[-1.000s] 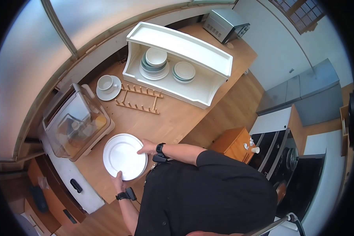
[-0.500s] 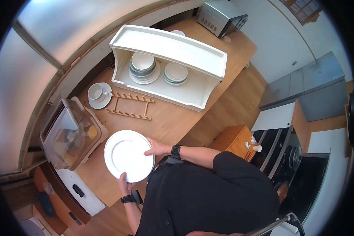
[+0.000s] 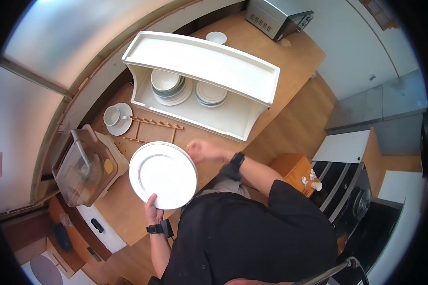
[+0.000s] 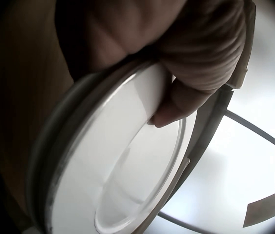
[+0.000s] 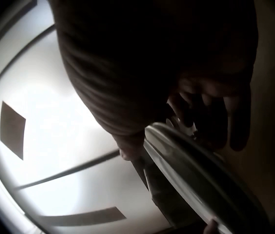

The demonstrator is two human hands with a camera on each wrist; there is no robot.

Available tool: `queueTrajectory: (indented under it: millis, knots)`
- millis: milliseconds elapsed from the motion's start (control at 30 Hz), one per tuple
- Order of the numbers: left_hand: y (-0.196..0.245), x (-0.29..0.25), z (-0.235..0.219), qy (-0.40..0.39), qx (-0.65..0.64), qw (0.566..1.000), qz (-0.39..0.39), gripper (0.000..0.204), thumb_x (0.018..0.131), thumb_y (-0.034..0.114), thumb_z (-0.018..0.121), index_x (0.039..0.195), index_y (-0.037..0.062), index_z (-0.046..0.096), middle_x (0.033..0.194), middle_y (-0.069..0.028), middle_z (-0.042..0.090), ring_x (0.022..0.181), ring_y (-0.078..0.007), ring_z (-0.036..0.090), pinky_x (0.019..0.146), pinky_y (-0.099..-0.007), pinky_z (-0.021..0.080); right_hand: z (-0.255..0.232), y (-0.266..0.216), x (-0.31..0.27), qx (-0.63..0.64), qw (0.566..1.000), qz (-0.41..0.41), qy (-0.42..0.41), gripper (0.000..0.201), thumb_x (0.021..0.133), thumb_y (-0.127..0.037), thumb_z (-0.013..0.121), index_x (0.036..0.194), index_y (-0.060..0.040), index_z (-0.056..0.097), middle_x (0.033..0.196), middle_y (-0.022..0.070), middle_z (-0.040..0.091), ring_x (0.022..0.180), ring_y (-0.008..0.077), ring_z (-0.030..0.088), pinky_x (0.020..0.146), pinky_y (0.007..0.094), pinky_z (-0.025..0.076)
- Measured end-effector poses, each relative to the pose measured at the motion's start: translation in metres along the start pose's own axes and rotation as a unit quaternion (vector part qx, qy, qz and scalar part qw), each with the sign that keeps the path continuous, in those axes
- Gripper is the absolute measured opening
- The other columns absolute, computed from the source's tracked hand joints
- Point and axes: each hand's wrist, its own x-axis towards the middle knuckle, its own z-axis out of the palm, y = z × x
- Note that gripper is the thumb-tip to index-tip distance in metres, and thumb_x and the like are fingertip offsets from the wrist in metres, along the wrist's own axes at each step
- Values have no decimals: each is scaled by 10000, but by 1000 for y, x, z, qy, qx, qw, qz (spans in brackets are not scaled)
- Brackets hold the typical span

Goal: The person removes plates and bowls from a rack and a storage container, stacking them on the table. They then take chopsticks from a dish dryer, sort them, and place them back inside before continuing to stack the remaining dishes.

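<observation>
A small stack of white plates (image 3: 162,175) is held out over the near part of the table. My left hand (image 3: 153,213) grips its near edge, the thumb lying on the top plate's face. Stacked rims show in the left wrist view, where the left thumb (image 4: 174,105) presses the top plate (image 4: 108,146). Beside the far right edge of the stack, my right hand (image 3: 205,151) is blurred. The right wrist view has its thumb and spread fingers (image 5: 239,122) apart on either side of the plates' rims (image 5: 201,170).
Just beyond the plates lies a wooden peg rack (image 3: 157,122). A white shelf unit (image 3: 202,64) holds stacked bowls (image 3: 165,80) and small plates (image 3: 211,92). At left are a cup (image 3: 112,116) on a saucer and a clear-lidded box (image 3: 83,168); a toaster oven (image 3: 278,19) stands far back.
The right hand, which gripped the plates' right edge, has loosened and moved outward and away. The plates have shifted slightly right and toward the rack, still in the left hand.
</observation>
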Motion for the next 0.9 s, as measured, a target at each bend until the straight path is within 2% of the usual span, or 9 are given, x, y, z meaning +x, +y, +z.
queueTrajectory:
  millis: [100, 133, 200, 267, 433, 533, 667, 767, 900]
  knots:
    - [6, -6, 34, 2, 36, 999, 24, 636, 858, 7, 630, 1426, -66, 355, 1340, -222, 536, 1214, -356, 562, 1044, -494, 490, -97, 6, 48, 29, 931, -35, 363, 570, 907, -431, 710, 1164, 44, 528, 905, 39, 552, 730, 119, 516, 611, 281, 476]
    - [8, -6, 40, 1, 48, 998, 28, 635, 855, 4, 628, 1425, -65, 356, 1338, -221, 537, 1211, -355, 563, 1044, -491, 490, -134, -3, 57, 39, 932, 27, 358, 743, 876, -456, 732, 1259, 116, 452, 1027, 113, 589, 851, 166, 572, 679, 312, 508]
    - [9, -2, 51, -7, 73, 997, 34, 635, 849, -2, 622, 1424, -65, 358, 1334, -220, 539, 1206, -352, 566, 1043, -485, 491, -160, -18, 74, 24, 891, 48, 450, 714, 875, -434, 743, 1233, 126, 481, 1224, 203, 555, 1105, 274, 580, 903, 405, 527]
    - [4, 0, 59, 3, 81, 996, 32, 635, 848, -6, 615, 1425, -63, 358, 1331, -219, 540, 1205, -351, 567, 1041, -482, 492, -180, -10, 94, 84, 876, 9, 474, 710, 861, -403, 761, 1254, 116, 477, 1255, 207, 551, 1119, 288, 579, 921, 435, 515]
    - [-10, 11, 78, 12, 66, 997, 30, 637, 848, -3, 619, 1424, -69, 355, 1330, -220, 539, 1202, -354, 568, 1033, -474, 499, -201, -15, 121, 148, 865, 64, 476, 593, 835, -288, 789, 1318, -97, 504, 1321, 97, 513, 1197, 310, 508, 927, 554, 468]
    - [-9, 20, 92, -5, 69, 997, 30, 642, 853, 4, 617, 1430, -70, 346, 1347, -227, 527, 1205, -359, 566, 1041, -475, 492, -216, -4, 143, 197, 857, 63, 472, 564, 836, -236, 782, 1318, -149, 502, 1326, 70, 497, 1225, 294, 476, 936, 526, 465]
    - [-6, 32, 107, -10, 73, 997, 31, 646, 855, 8, 614, 1435, -69, 340, 1356, -235, 521, 1213, -363, 562, 1049, -476, 485, -255, 53, 182, 230, 892, -142, 364, 491, 902, -169, 703, 1327, -75, 476, 1332, 108, 500, 1197, 244, 505, 969, 441, 481]
    - [-7, 44, 118, -7, 67, 997, 26, 646, 855, 8, 609, 1437, -66, 338, 1360, -239, 518, 1217, -363, 560, 1057, -477, 480, -243, 41, 177, 190, 898, -68, 391, 439, 950, -179, 655, 1325, -41, 474, 1355, 126, 501, 1206, 240, 516, 985, 428, 485]
    - [-8, 66, 132, -4, 60, 998, 9, 607, 859, -19, 588, 1420, -65, 360, 1354, -237, 522, 1210, -358, 567, 1048, -460, 484, -238, 28, 141, 244, 914, -90, 311, 394, 990, -169, 605, 1339, -49, 467, 1391, 127, 493, 1259, 240, 503, 1054, 397, 466]
